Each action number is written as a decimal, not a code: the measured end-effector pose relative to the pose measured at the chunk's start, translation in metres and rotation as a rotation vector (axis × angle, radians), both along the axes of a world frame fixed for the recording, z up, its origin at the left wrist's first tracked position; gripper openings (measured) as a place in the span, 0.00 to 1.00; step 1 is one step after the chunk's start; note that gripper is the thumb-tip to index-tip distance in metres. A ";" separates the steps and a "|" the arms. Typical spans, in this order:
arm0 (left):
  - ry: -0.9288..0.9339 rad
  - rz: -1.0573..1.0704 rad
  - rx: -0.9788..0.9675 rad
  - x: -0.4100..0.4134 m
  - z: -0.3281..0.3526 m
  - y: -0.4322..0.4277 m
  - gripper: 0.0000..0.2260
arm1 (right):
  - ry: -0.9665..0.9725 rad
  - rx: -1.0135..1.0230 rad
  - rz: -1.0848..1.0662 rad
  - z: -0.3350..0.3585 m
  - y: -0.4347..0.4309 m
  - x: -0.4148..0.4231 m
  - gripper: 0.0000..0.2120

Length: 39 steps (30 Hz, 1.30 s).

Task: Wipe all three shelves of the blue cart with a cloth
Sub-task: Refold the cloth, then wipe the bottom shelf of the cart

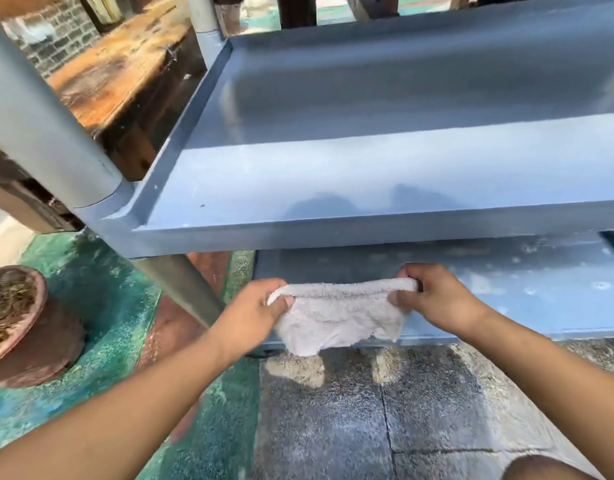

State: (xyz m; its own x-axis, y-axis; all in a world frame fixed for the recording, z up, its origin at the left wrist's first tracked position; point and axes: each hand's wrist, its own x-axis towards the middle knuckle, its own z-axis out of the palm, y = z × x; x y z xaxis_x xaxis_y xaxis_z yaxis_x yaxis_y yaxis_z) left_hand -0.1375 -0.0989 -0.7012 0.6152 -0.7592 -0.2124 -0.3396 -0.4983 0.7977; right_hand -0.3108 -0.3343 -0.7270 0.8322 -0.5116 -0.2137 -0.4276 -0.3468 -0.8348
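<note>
Both hands had a grip on the cloth [336,320], one at each end. The left hand [255,313] pinched the left corner of the top edge between thumb and fingers, and the right hand [433,296] did the same on the right corner, so the top hem was pulled fairly taut between them. The rest of the cloth just hung down loose, kinda ragged along the bottom edge. It was a pale, off-white terry thing.

The cloth was held up in front of the near edge of the bottom shelf [506,289], not pressed flat on it as far as I could tell. That shelf looked dusty, with pale spots and blotches all over the blue surface. Right above the hands sat the middle shelf [298,174], a shallow blue tray with a raised lip, half in sun and half in shade, with a couple of darker smudgy patches near its front wall. A grey post [39,123] of the cart [194,237] ran up at the left corner.

Off to the left on the green-painted floor [101,306] was a brown clay pot [18,323] with dry stuff in it, and behind the cart a worn wooden worktop [118,67]. Grey concrete [367,410] was under the forearms.
</note>
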 end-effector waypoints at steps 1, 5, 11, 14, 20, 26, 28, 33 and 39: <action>0.012 -0.030 -0.006 0.008 -0.009 0.002 0.08 | 0.017 0.043 0.021 0.001 0.002 0.000 0.07; 0.123 -0.120 -0.013 0.024 -0.029 0.009 0.12 | 0.145 0.259 0.030 0.000 0.009 -0.011 0.06; 0.020 -0.015 0.049 0.046 -0.059 0.001 0.01 | 0.259 0.429 -0.101 -0.036 0.017 0.014 0.09; -0.328 -0.039 0.175 0.055 -0.095 -0.003 0.04 | 0.214 0.213 -0.091 -0.079 0.017 0.048 0.07; -0.575 0.055 0.345 0.062 -0.134 -0.020 0.08 | 0.207 -0.446 0.064 -0.112 0.003 0.087 0.15; -0.613 0.142 0.196 0.055 -0.161 -0.027 0.19 | -0.183 -0.932 0.691 -0.127 0.015 0.088 0.28; -0.577 0.100 0.095 0.056 -0.168 -0.016 0.24 | -0.192 -0.908 0.970 -0.139 0.032 0.098 0.29; -0.480 0.181 -0.164 0.064 -0.171 -0.011 0.30 | -0.081 -0.789 1.056 -0.150 0.047 0.134 0.31; -0.454 0.399 -0.327 0.068 -0.179 -0.020 0.18 | -0.120 -0.858 1.210 -0.161 0.036 0.154 0.28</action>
State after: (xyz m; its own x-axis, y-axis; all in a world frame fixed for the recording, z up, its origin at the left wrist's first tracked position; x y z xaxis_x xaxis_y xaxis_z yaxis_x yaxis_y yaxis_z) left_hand -0.0697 -0.1185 -0.8802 0.8351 -0.4370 0.3340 -0.5162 -0.4131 0.7503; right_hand -0.1567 -0.2984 -0.8881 0.8242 0.5548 -0.1134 0.5268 -0.8247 -0.2056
